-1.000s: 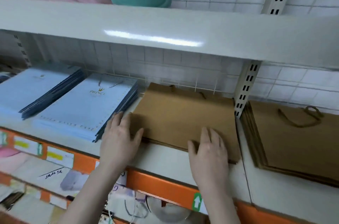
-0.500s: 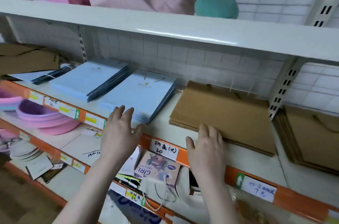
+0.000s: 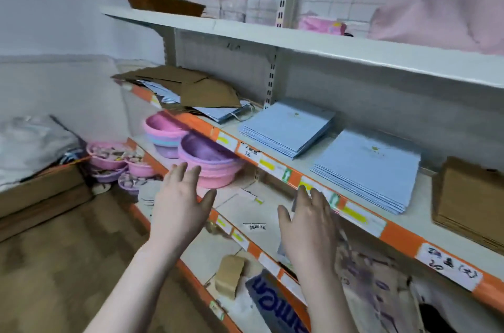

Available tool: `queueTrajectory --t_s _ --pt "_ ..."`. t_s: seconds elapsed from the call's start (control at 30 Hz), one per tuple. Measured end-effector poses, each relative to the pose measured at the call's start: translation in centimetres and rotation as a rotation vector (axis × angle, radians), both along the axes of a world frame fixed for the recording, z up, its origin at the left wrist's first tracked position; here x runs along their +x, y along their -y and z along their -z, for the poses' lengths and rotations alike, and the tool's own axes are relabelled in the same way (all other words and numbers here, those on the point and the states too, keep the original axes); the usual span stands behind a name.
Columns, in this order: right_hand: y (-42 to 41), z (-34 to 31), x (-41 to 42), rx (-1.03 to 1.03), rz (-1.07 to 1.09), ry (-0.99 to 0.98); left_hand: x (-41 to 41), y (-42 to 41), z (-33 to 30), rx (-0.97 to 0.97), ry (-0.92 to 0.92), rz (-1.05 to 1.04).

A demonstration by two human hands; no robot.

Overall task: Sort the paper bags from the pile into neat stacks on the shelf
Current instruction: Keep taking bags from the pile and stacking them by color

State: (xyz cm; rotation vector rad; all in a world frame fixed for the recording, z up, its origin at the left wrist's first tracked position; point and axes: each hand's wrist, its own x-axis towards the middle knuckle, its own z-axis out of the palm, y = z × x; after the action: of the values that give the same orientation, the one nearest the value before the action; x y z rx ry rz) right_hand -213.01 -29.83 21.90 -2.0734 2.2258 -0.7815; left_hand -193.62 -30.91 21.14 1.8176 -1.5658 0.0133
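Observation:
A messy pile of brown and blue paper bags (image 3: pixel 191 92) lies at the left end of the middle shelf (image 3: pixel 305 166). Two neat stacks of light blue bags (image 3: pixel 286 128) (image 3: pixel 365 169) lie side by side further right. A stack of brown bags (image 3: pixel 469 196) sits at the right edge. My left hand (image 3: pixel 180 204) and my right hand (image 3: pixel 308 226) hover in front of the shelf's orange edge, fingers straight, holding nothing.
Pink and purple plastic bowls (image 3: pixel 207 160) are stacked on the lower shelf (image 3: pixel 234 212). The top shelf (image 3: pixel 272 35) carries a basket (image 3: pixel 163 2), a bottle and pink items. Cardboard boxes (image 3: pixel 41 196) stand at lower left.
My view has swung left from the brown stack to the messy pile. Both hands have come off the brown bags and now hang free before the shelf edge.

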Motion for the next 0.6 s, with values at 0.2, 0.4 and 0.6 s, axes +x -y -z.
queueTrajectory --t_s 0.2,0.4,0.6 --pt "3.2 -0.6 8.3 -0.039 -0.094 -0.009 8.6 0.7 0.1 -0.009 0.006 -0.110" --pt "8.9 0.4 13.1 -0.040 -0.149 -0.003 13.6 4.7 1.1 -0.007 -0.008 -0.164" --pt "18.5 0.8 17.2 -0.058 -0.126 0.076 17.7 13.6 0.8 0.022 0.046 -0.175"
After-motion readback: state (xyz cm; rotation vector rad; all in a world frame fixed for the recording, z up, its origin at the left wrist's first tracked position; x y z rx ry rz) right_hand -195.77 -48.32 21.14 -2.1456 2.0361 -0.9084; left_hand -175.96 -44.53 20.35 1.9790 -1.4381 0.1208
